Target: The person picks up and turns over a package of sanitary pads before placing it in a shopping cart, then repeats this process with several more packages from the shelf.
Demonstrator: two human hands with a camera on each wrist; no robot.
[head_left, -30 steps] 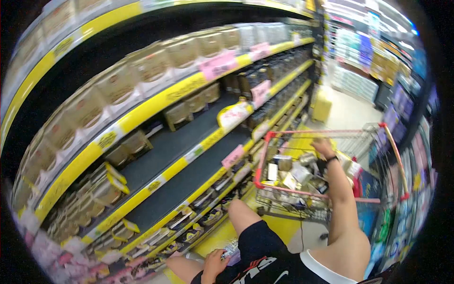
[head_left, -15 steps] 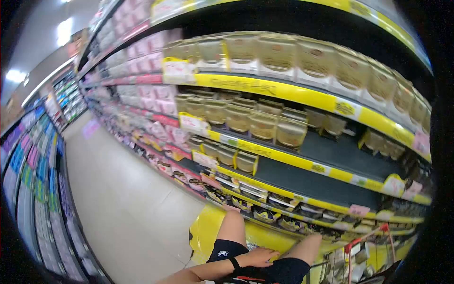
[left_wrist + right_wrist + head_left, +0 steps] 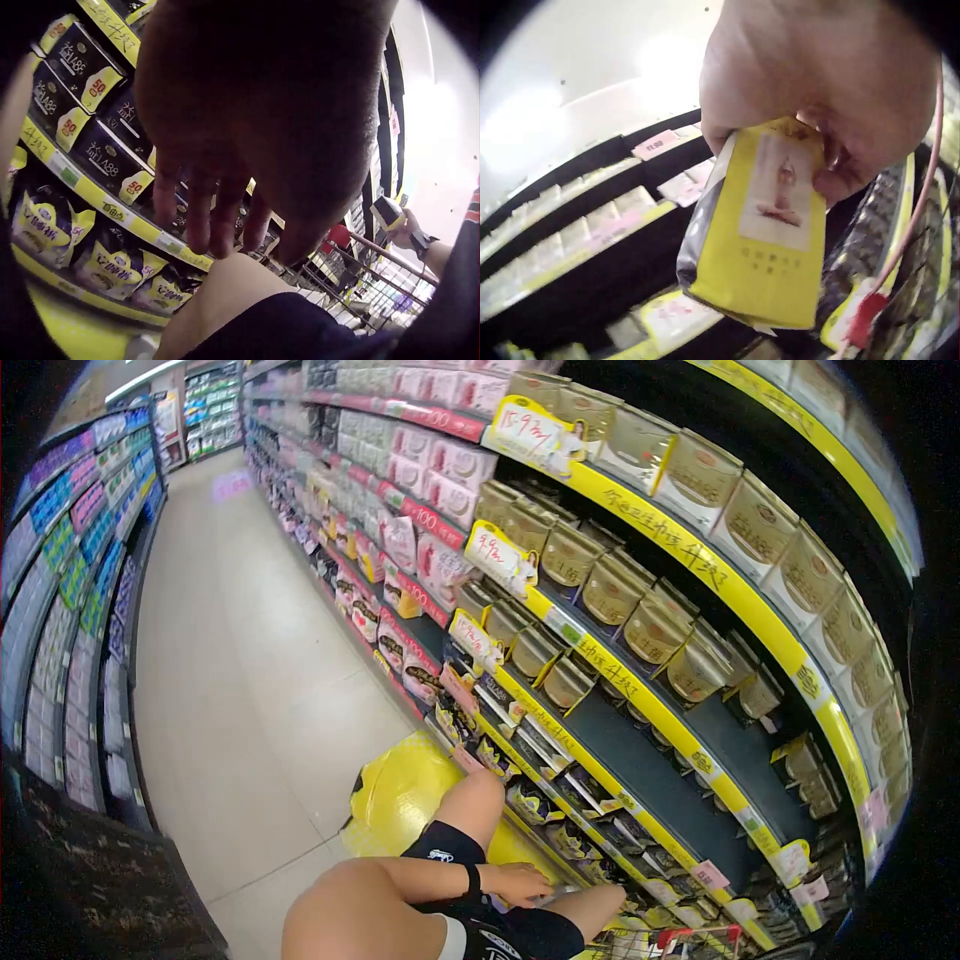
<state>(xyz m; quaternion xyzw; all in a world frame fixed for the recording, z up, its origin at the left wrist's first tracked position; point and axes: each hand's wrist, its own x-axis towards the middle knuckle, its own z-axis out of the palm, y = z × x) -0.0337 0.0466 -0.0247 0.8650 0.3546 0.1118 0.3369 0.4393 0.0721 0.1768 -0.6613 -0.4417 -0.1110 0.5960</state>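
Observation:
In the right wrist view my right hand [image 3: 817, 82] grips a soft pack [image 3: 757, 255], yellow on the side facing the camera, with a small picture of a figure and a dark grey side. The left wrist view also shows this pack above the cart's rim. My left hand [image 3: 518, 882] lies over my lap between the knees, a dark band on its wrist. Seen from the left wrist, its fingers [image 3: 221, 217] hang loosely down and hold nothing. The right hand is outside the head view.
Shelves of gold packs [image 3: 640, 620] rise on the right, with yellow price strips and dark packs [image 3: 105, 161] lower down. A red-rimmed shopping cart [image 3: 700, 935] stands at my right. A yellow plastic-looking surface [image 3: 400, 790] lies by my knee. The aisle floor [image 3: 240, 660] runs ahead between shelves.
The head view has swung from the cart to the left, along the aisle. My right hand, earlier inside the cart, now holds the pack above it. The left hand stays at my lap.

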